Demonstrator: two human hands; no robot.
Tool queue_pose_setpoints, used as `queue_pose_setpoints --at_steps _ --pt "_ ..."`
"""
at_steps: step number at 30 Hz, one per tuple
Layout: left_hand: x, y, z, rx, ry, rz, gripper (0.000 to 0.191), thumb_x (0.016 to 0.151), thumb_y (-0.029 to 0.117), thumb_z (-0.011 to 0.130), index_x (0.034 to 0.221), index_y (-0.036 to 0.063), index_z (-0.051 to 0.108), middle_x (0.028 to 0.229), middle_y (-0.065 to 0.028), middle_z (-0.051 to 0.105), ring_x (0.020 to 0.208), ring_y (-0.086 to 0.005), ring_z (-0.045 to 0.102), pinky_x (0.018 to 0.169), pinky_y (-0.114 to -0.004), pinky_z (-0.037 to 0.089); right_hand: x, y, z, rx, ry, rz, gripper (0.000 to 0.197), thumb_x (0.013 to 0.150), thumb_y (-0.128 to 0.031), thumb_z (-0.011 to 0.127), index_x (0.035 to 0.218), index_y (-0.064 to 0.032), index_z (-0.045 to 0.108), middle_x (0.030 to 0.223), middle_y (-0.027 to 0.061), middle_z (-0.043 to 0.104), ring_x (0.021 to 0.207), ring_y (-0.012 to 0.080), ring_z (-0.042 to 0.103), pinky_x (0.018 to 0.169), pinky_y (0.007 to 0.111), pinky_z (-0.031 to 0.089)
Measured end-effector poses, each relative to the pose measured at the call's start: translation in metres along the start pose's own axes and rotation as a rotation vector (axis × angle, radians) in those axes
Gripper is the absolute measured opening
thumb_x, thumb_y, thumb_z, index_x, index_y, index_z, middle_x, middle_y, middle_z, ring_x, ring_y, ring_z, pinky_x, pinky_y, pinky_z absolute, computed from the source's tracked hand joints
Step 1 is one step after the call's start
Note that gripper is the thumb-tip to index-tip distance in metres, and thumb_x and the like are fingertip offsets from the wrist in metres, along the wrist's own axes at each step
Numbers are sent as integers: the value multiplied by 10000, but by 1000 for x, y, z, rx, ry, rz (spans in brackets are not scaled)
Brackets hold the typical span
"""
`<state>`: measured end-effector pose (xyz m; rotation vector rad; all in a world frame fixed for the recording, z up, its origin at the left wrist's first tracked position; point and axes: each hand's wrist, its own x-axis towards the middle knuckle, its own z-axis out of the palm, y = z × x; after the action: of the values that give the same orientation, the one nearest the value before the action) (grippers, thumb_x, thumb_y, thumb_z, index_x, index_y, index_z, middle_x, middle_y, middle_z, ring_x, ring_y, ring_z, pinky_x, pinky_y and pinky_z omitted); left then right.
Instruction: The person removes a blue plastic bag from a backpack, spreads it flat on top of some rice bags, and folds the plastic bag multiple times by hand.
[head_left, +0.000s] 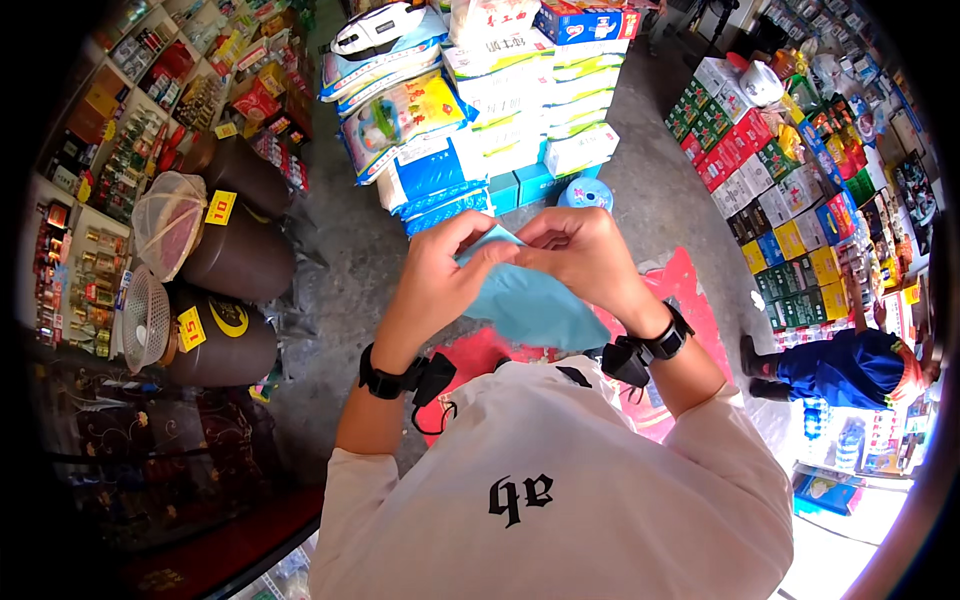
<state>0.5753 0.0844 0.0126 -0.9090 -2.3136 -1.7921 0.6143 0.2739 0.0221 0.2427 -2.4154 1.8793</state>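
A thin light-blue bag (532, 304), plastic or cloth, hangs from both hands in front of my chest. My left hand (442, 277) pinches its upper edge between thumb and curled fingers. Close beside it, my right hand (577, 255) grips the same edge, thumb against the rim. The two thumbs nearly meet at the top of the bag. Its lower part hangs loose toward the right. Whether anything is inside cannot be told. Each wrist wears a black strap with a small black device.
Stacked rice sacks (401, 116) and milk cartons (510, 97) stand ahead, with a round blue tub (585, 193) beside them. Large brown jars (240, 251) line the left. Drink cases (780, 187) are piled on the right, near another person (847, 367). A red sheet (686, 300) lies on the floor.
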Motion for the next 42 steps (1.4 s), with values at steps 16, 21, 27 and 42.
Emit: queue_pose_setpoints --at_steps 16,21,27,42 --pt "1 -16 -57 24 470 33 99 911 43 662 863 -17 600 678 45 568 591 6 465 496 -180 345 -9 -6 -35 62 -194 152 148 812 -85 760 889 35 720 751 65 699 666 100 645 622 249 524" --pt "-6 -21 -64 126 456 52 83 899 40 668 872 -24 622 687 20 600 593 3 477 511 -176 361 -14 12 -55 -22 -237 168 224 809 -113 771 945 47 694 760 53 692 690 123 655 639 265 529" --pt "5 -17 -29 99 71 156 27 848 -37 665 869 -49 654 811 -50 684 691 -57 600 597 -199 459 -2 14 -19 -340 4 -429 341 810 -231 777 1013 22 671 770 75 685 692 184 665 641 294 531" --pt "-30 -33 0 -1178 -99 -658 639 983 429 504 1440 6 362 1388 -116 510 1240 -216 527 1020 -384 441 2 28 -13 231 -135 223 215 897 -118 699 1017 59 708 857 29 717 733 49 610 657 226 502"
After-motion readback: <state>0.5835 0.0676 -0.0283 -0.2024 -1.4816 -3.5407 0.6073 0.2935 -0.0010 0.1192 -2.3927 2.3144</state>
